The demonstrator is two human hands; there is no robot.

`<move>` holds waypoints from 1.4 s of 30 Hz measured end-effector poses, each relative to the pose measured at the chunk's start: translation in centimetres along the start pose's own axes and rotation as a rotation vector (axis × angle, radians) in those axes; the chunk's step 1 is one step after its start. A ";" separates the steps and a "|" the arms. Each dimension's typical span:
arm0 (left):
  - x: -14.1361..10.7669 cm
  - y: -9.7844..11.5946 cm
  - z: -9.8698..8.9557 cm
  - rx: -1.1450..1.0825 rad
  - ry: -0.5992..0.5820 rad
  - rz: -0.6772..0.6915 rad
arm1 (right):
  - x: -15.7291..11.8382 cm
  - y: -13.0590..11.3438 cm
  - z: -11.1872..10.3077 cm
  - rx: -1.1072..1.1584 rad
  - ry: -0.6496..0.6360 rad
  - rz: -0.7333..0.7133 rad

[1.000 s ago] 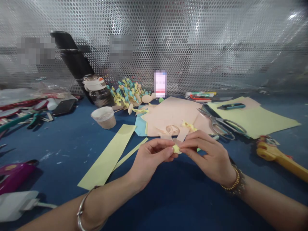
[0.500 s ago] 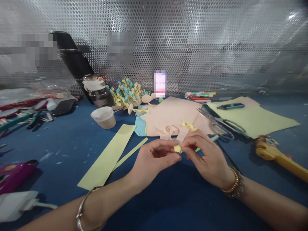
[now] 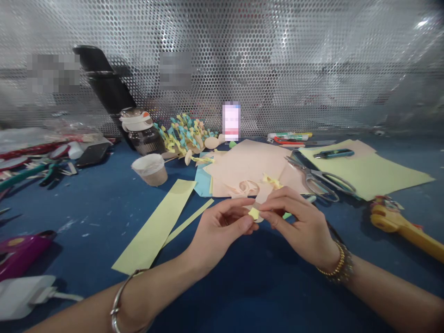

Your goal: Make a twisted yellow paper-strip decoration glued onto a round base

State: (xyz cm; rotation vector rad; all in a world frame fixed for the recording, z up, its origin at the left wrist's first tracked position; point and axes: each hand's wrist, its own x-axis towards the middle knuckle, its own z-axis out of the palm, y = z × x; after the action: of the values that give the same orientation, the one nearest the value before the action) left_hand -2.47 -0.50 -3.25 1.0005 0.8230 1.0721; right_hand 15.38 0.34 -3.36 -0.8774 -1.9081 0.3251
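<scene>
Between my two hands is a small folded piece of yellow paper [image 3: 254,213]. My left hand [image 3: 222,226] pinches it with thumb and fingers from the left. From the right, the fingertips of my right hand [image 3: 296,222] are closed on its other edge. Just beyond my fingers lie sheets of pale pink paper [image 3: 243,162] with curled pink scraps [image 3: 244,187] and a twisted yellow paper piece [image 3: 272,180] on top. A wide yellow paper strip [image 3: 156,226] and a narrow yellow strip [image 3: 189,222] lie left of my hands.
Scissors [image 3: 321,178] rest right of the pink paper, near yellow sheets [image 3: 374,171] with a teal cutter [image 3: 334,153]. A yellow-handled tool [image 3: 398,222] lies at right. A paper cup [image 3: 151,170], jar [image 3: 144,134] and paper flowers [image 3: 187,134] stand behind.
My left thumb has shifted slightly left, and the yellow paper piece has turned a little between my fingers. Both hands stay in nearly the same place.
</scene>
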 end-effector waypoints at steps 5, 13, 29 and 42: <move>0.0 0.0 -0.1 -0.008 -0.002 -0.028 | 0.0 -0.1 -0.1 -0.018 0.005 -0.031; 0.0 -0.2 -0.4 -0.020 -0.036 -0.037 | 0.0 -0.2 -0.1 0.044 0.008 0.000; -0.1 -0.3 -0.4 -0.077 -0.053 -0.021 | -0.2 -0.6 0.0 0.173 -0.044 0.103; -0.4 0.2 -0.2 0.138 0.029 0.142 | -0.6 -1.0 0.5 0.243 -0.054 0.149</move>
State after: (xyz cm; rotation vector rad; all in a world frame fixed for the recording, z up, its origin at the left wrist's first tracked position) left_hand -2.83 -0.83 -3.10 1.1756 0.8693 1.1648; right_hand 14.72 -0.66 -3.41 -0.8553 -1.8094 0.6617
